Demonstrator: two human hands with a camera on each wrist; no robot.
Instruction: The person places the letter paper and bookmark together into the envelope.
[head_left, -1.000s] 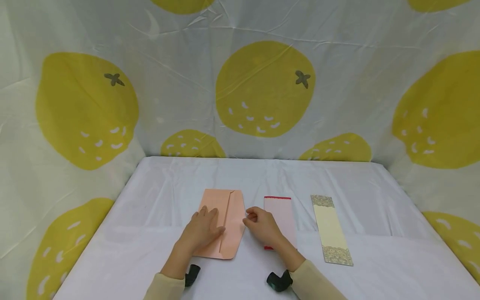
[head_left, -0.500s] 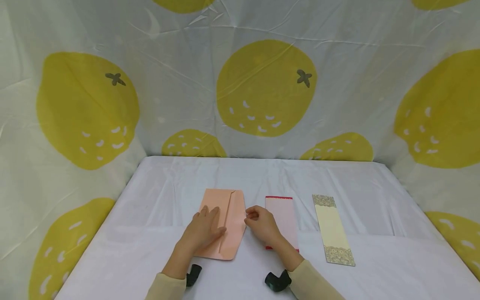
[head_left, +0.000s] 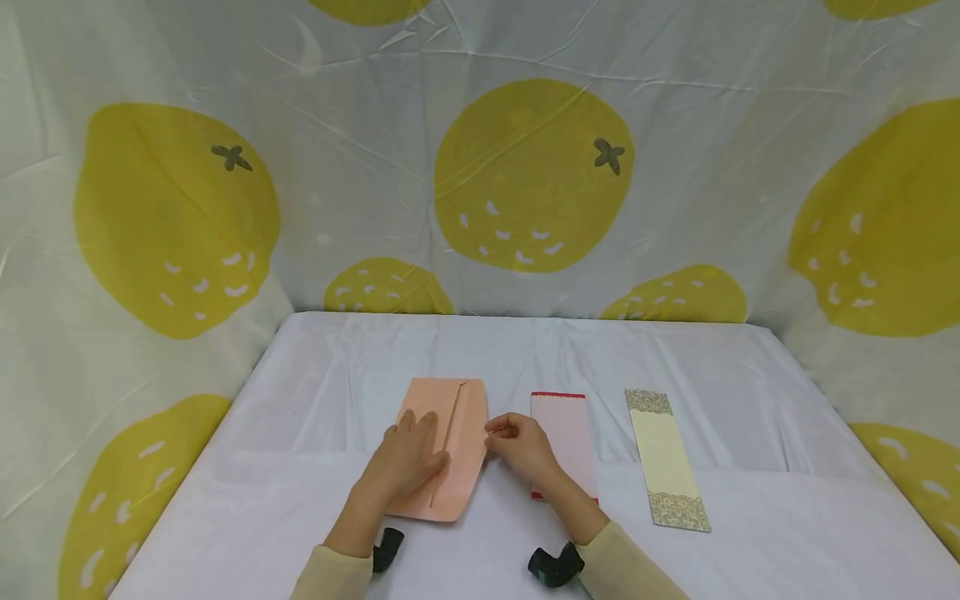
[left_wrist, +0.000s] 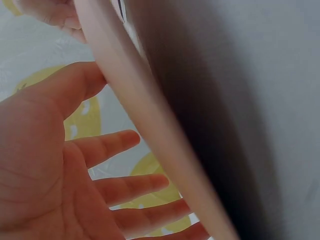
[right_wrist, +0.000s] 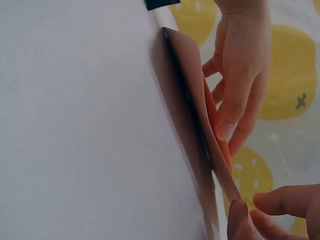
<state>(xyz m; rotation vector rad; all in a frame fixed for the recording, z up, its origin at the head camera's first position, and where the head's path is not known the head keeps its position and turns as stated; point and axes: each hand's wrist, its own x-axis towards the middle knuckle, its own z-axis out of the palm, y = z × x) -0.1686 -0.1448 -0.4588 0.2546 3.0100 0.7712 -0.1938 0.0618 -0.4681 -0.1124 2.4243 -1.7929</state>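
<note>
A peach paper envelope [head_left: 468,433] lies on the white-covered table, its long flap at the right and slightly raised. My left hand [head_left: 408,458] rests on its left part with fingers extended; in the left wrist view that hand [left_wrist: 45,165] touches the envelope [left_wrist: 150,125], seen nearly edge-on. At the right edge, my right hand [head_left: 521,446] pinches the flap. The right wrist view shows the right thumb [right_wrist: 238,217] against the edge of the flap [right_wrist: 192,65], while the left hand [right_wrist: 245,65] is on the envelope's other side.
Right of the envelope, partly under the right forearm, lies a pink envelope [head_left: 562,433] with red ends. Farther right is a cream strip [head_left: 663,454] with gold lace-patterned ends. Black wrist devices [head_left: 557,567] hang at both sleeves. A lemon-print cloth [head_left: 360,167] surrounds the table.
My right hand has shifted slightly left, and the envelope's flap has lifted and bent inward with it. The left hand stays on the envelope. The other papers have not moved.
</note>
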